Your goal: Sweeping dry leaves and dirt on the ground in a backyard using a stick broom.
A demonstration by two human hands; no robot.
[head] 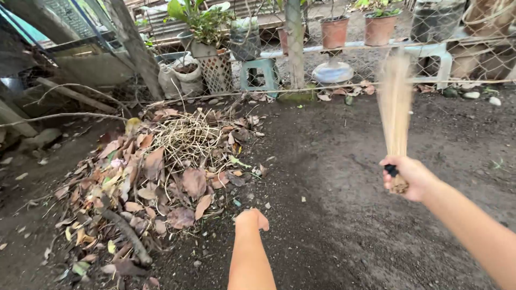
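Gripped tight in your right hand, the stick broom stands bristles-up at the right of the frame, blurred by a swing. Your left hand is curled shut on nothing, low at centre, just beside the leaf pile that fills the left half of the frame. By my reading you are mid-sweep, gathering litter: the soil at centre looks brushed, and stray leaves lie near the wire fence at the top. A next stroke would call for bringing the bristles down and drawing leftward. No labels or signs show; two terracotta pots sit upper right, and white sacks upper left.
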